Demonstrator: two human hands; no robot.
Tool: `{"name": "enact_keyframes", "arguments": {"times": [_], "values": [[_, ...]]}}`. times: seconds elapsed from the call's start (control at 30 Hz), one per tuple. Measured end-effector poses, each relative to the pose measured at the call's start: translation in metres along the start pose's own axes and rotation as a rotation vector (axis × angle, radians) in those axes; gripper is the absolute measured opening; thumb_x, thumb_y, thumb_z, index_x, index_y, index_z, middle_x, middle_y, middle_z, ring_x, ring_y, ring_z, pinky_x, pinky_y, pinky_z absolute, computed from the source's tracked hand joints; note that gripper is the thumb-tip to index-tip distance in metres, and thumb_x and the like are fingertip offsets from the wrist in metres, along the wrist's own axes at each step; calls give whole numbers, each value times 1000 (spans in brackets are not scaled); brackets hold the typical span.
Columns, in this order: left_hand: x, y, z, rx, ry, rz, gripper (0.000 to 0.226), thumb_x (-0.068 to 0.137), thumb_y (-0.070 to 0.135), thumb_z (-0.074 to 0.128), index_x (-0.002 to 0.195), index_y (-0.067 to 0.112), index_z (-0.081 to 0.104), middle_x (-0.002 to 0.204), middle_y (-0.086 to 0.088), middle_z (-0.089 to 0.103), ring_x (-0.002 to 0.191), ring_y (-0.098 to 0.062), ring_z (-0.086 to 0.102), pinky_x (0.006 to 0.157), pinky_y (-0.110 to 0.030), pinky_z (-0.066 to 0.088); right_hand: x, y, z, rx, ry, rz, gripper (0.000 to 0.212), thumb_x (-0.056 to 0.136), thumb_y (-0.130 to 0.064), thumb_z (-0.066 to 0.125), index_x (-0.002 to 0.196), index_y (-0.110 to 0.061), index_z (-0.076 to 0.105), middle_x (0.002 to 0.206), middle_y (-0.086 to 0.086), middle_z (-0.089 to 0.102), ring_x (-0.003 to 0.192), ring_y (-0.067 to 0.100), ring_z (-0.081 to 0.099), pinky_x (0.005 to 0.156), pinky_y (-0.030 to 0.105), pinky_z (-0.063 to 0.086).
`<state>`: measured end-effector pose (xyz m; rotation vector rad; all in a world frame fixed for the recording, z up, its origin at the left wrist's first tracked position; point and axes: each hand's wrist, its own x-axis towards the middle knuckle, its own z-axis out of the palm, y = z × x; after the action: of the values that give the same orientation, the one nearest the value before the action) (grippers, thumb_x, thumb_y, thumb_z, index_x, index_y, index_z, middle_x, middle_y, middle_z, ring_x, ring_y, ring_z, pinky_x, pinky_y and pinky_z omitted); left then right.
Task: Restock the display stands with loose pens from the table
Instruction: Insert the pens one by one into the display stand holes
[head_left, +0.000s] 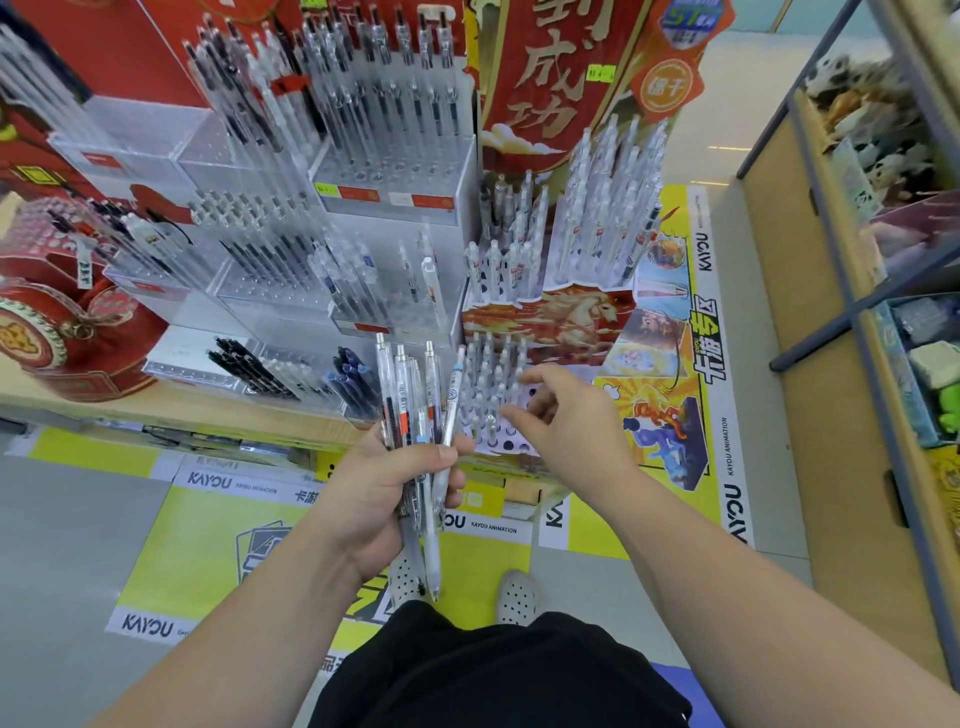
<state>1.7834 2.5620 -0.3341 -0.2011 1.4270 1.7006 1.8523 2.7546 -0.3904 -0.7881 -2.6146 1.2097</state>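
Note:
My left hand (387, 493) grips a bunch of several clear-barrelled pens (415, 410), their clicker ends pointing up and their tips hanging below my palm. My right hand (566, 415) hovers with loosely bent fingers and holds nothing; it is over the lowest tier of a white stepped stand (511, 441) with round holes, where several clear pens (488, 374) stand upright. Some front holes of that stand are bare. Higher tiers of the same red horse-printed stand (561, 312) carry more pens.
Clear acrylic pen stands (291, 280) fill the left of the wooden table (208, 410), beside a red decorated box (67, 332). A tall red sign (550, 78) rises behind. Shelving with goods (883, 260) lines the right. Yellow floor graphics lie below.

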Motion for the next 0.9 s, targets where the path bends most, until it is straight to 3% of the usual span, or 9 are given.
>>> {"name": "enact_keyframes", "arguments": {"times": [0.07,0.17,0.3,0.37,0.47,0.6,0.73,0.9], "values": [[-1,3,2,23,-47,4,50,65,-3,72,112,-16,60,74,-14,69,57,-21,61,53,-32,52,-4,-15,-11,349,59,86,14,95,-30,72,106,-21,69,74,-1,66,63,11,58,61,27,48],[-3,5,9,11,-141,-18,43,62,-1,73,102,-10,63,80,-18,69,54,-22,58,51,-31,50,-8,-39,-29,844,-101,232,12,102,-18,62,100,-19,73,82,-1,71,65,13,61,55,25,44],[-2,4,20,35,-218,-58,29,60,4,76,88,-3,75,83,-22,65,53,-22,58,51,-32,49,-9,-40,-40,967,-213,284,14,100,-10,62,110,-7,72,82,-2,69,65,12,61,53,22,42],[-2,4,25,61,-211,-60,23,63,4,76,86,-1,78,85,-24,65,54,-22,58,51,-32,49,-11,-39,-46,1034,-203,325,10,99,-9,62,104,-6,71,85,3,73,63,13,60,53,22,41],[-1,4,29,49,-176,-79,28,69,-1,76,94,-11,73,80,-19,70,54,-21,61,48,-30,51,-12,-33,-55,1148,-178,372,7,99,-7,61,95,-9,66,93,14,76,59,12,62,51,21,43],[4,3,24,-13,-116,-89,39,72,1,74,106,-14,65,69,-17,65,54,-23,62,47,-29,52,-10,-20,-65,1203,-63,403,4,98,-6,62,99,-8,65,94,18,68,59,13,65,48,20,44],[8,3,19,-22,-84,-83,43,71,3,68,113,-7,64,85,-16,73,57,-21,61,48,-30,52,-6,-4,-73,1179,90,390,12,100,-5,61,108,-8,69,87,11,72,59,13,63,51,20,49],[10,1,4,-33,-47,-107,52,71,6,66,117,-16,60,71,-12,69,55,-19,59,48,-28,53,-7,9,-59,773,188,255,8,96,-3,68,100,-9,69,74,3,70,67,18,69,63,27,58]]}}
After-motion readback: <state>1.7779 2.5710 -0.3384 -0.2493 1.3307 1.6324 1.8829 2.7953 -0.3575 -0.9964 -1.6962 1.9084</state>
